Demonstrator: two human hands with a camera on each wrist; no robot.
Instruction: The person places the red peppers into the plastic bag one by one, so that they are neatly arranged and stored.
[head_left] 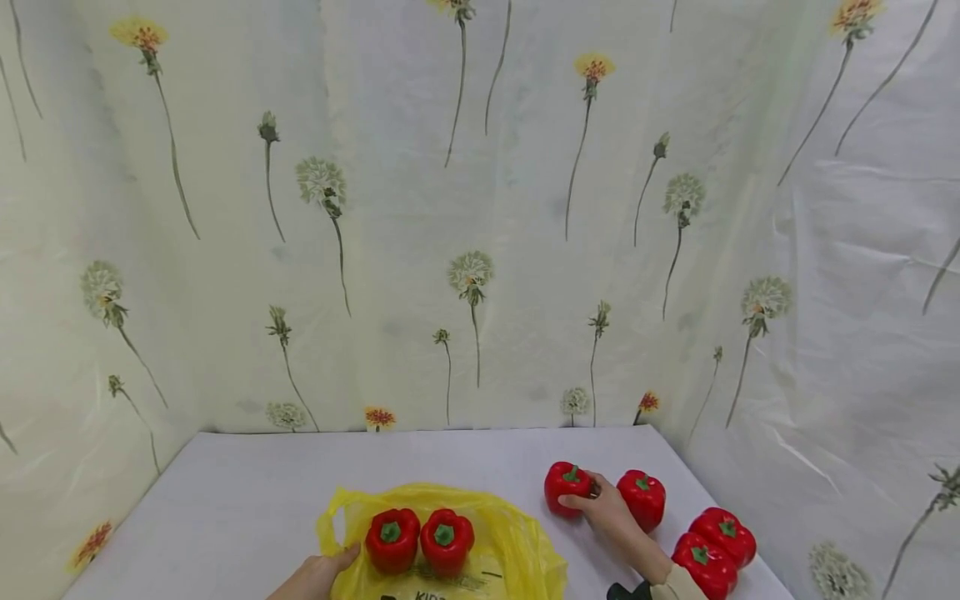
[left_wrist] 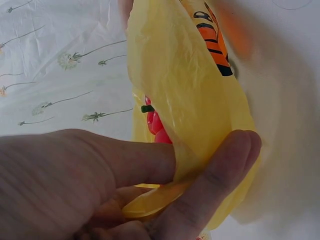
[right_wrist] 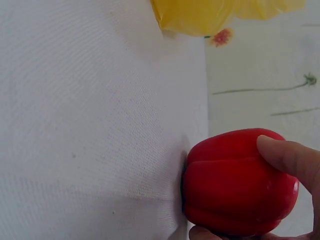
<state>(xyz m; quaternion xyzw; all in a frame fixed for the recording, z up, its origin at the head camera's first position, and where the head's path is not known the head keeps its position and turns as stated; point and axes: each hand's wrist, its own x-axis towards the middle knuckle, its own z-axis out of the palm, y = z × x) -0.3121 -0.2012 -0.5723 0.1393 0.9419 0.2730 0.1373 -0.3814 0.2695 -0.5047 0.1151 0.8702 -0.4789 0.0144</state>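
Observation:
A yellow plastic bag (head_left: 517,542) lies at the front middle of the table, its mouth spread, with two red bell peppers (head_left: 447,546) in it. My left hand (head_left: 318,575) pinches the bag's left edge between thumb and fingers; the left wrist view shows the bag's film (left_wrist: 185,100) between them. To the right of the bag, my right hand (head_left: 603,508) grips another red bell pepper (head_left: 564,492), thumb on one side and fingers on the other. In the right wrist view this pepper (right_wrist: 235,185) sits at the tabletop.
Right of my right hand stands a red bell pepper (head_left: 643,500). Two more peppers (head_left: 723,536) sit close together near the right table edge. A curtain with dandelion prints (head_left: 397,250) hangs behind and beside the white table (head_left: 255,500).

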